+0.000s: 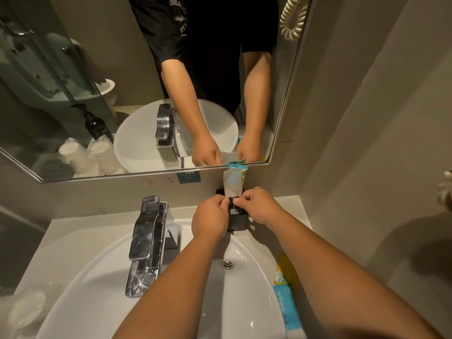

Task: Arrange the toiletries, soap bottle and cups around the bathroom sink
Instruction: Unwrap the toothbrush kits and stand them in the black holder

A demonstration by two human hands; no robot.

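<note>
A white and teal toiletry packet (233,178) stands upright in a small black holder (236,221) behind the white sink (102,289), against the wall under the mirror. My left hand (212,216) and my right hand (259,205) both pinch the packet's lower end at the holder's top. Two more packets, one yellow (281,271) and one light blue (286,308), lie on the counter right of the basin. Plastic-wrapped cups (24,311) sit at the counter's left front. The mirror shows a black soap bottle (96,124) and the white cups.
A chrome faucet (146,241) rises at the back left of the basin. The mirror's frame (156,173) runs just above the packet. A tiled wall (367,167) closes the right side. A coiled cord (292,18) hangs at the top right.
</note>
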